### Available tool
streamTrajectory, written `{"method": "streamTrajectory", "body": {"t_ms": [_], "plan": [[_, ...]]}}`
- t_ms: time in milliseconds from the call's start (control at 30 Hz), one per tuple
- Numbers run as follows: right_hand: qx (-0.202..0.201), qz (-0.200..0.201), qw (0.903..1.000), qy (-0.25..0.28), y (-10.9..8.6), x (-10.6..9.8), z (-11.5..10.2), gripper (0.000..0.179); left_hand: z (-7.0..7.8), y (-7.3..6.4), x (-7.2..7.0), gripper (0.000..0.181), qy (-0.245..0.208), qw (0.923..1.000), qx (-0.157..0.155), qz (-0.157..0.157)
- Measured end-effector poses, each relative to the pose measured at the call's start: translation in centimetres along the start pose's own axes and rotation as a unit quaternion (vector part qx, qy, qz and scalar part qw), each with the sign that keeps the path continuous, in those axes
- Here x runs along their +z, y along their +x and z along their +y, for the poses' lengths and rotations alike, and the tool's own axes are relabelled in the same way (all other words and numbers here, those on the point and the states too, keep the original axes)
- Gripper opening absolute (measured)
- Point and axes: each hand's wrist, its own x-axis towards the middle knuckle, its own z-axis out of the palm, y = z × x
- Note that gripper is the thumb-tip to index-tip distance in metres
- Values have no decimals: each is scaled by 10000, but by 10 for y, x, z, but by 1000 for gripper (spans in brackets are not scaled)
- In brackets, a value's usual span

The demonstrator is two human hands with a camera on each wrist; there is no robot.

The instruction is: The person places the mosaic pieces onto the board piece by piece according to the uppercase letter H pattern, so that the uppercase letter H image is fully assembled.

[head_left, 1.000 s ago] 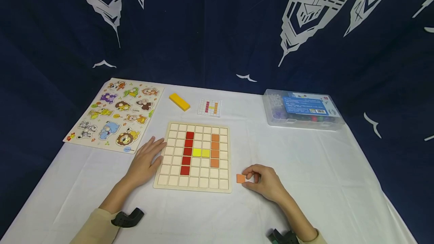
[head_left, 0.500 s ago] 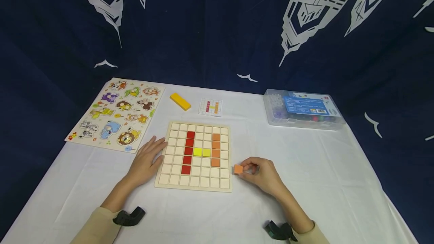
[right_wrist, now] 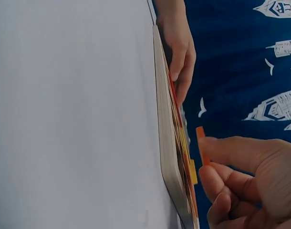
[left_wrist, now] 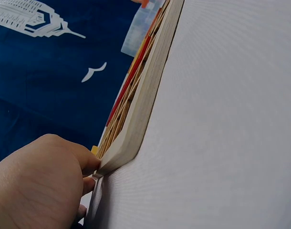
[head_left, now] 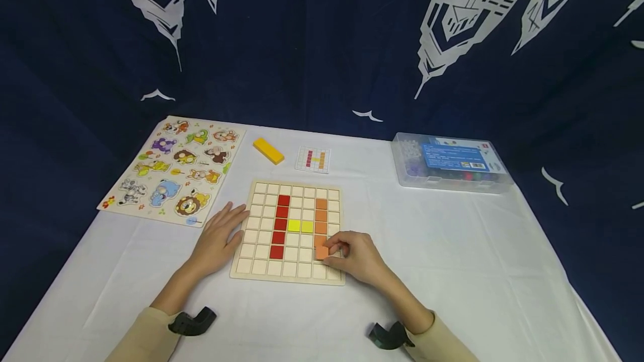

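My right hand (head_left: 357,256) pinches a small orange square tile (head_left: 321,253) between thumb and fingers, over the lower right part of a wooden grid board (head_left: 259,267). In the right wrist view the tile (right_wrist: 202,140) is held on edge above the board's surface. It overlaps the bottom of a column of orange tiles (head_left: 320,215). A column of red tiles (head_left: 279,224) lies further left, with two yellow tiles (head_left: 300,226) between the columns. My left hand (head_left: 216,239) rests at the board's left edge, fingers extended; in the left wrist view, fingertips touch the board's corner (left_wrist: 114,155).
Behind the board lie a yellow bar (head_left: 269,151) and a small pattern card (head_left: 313,160) with a coloured grid. An animal puzzle board (head_left: 166,172) lies at the back left. A clear plastic box (head_left: 453,162) with a blue label stands at the back right on white cloth.
My right hand has carried the orange tile left from beside the board to over its orange column. My left hand has stayed at the board's left edge.
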Motion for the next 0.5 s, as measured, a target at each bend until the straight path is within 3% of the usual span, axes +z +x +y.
{"method": "streamTrajectory", "body": {"t_ms": [500], "plan": [[147,27,9998,-109,-2,11,2,25,-1,-1,-1,46,-4,10000,4,-19]]}}
